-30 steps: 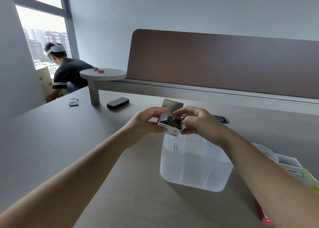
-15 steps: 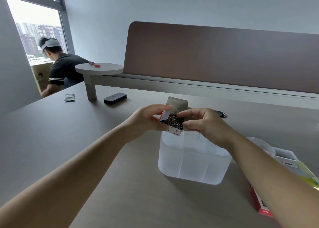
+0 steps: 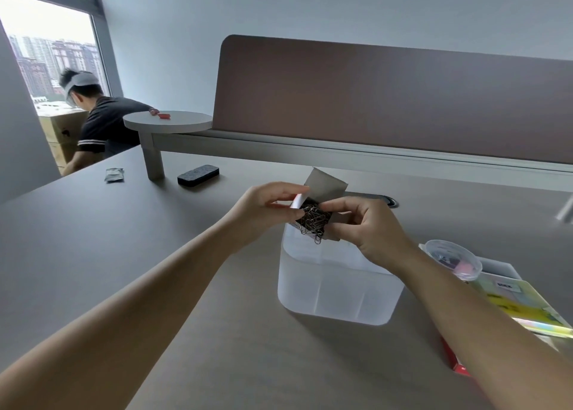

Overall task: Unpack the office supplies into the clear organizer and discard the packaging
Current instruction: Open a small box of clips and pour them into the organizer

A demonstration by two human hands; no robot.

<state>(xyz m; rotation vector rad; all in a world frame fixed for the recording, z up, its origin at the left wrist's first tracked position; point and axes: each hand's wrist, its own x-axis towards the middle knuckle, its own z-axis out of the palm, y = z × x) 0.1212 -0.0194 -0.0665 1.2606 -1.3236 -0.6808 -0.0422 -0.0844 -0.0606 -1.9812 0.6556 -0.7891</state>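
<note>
1. Head view: the small cardboard box (image 3: 325,189) is open, its grey flap standing up, and a tangled clump of paper clips (image 3: 313,220) bulges out of its mouth, a few dangling over the rim of the clear organizer (image 3: 335,295), which stands mid-counter (image 3: 155,254) with its dividers showing through the walls.
2. Half a second ago the clips sat deeper in the box; now the box is tipped further and the clump hangs lower over the organizer.
3. The left hand (image 3: 266,208) pinches the box's left side, thumb and fingers closed on the white flap.
4. The right hand (image 3: 369,226) grips the box's right side, fingers curled round it, forefinger touching the clips.
5. Toward the counter's right edge lie a round clear tub (image 3: 452,257) and sticky notes (image 3: 524,307).
</note>
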